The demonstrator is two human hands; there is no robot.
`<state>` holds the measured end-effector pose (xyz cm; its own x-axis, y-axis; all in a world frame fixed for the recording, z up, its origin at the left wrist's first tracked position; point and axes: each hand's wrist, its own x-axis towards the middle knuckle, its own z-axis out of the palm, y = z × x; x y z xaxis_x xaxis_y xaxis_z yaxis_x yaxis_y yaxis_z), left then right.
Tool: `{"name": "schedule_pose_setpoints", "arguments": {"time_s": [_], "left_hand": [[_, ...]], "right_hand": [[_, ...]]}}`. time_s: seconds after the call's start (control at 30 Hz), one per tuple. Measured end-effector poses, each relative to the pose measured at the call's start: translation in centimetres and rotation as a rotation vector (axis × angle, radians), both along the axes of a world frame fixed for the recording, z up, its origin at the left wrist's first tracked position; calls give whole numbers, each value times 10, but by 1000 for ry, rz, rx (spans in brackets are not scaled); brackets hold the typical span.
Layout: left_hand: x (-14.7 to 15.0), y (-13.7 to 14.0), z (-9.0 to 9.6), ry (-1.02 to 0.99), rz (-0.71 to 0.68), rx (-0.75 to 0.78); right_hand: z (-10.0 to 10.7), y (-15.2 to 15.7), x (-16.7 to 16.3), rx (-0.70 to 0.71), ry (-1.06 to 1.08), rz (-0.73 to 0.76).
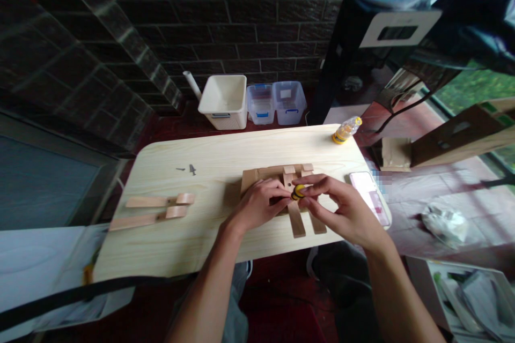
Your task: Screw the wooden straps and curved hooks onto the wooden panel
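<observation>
My right hand (341,203) grips the yellow-and-black handle of a screwdriver (298,191) between thumb and fingers, seen almost end-on. Close by, my left hand (263,201) has its thumb and index finger pinched near the screwdriver's front end; whatever they hold is too small to make out. Under both hands are a wooden strip with a block-like end (296,221) and a second wooden strip (318,223), side by side. They lie across a brown cardboard box (250,177), partly covered by my left hand.
Two more wooden strips (148,202) lie at the table's left, with small dark metal pieces (192,170) behind them. A clear yellow-based bottle (346,131) stands at the back right corner, and a phone (369,198) lies at the right edge. Plastic bins (223,118) stand beyond the table (201,144).
</observation>
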<state>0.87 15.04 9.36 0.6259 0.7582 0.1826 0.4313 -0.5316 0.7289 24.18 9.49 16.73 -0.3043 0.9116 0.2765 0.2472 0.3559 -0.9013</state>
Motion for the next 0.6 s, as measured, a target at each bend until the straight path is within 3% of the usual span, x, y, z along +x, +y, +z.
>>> {"name": "schedule_pose_setpoints", "arguments": {"time_s": [0.6], "left_hand": [[1,-1,2,-36,10,-43]], "right_hand": [[5,0,-2,69,-46,6]]}}
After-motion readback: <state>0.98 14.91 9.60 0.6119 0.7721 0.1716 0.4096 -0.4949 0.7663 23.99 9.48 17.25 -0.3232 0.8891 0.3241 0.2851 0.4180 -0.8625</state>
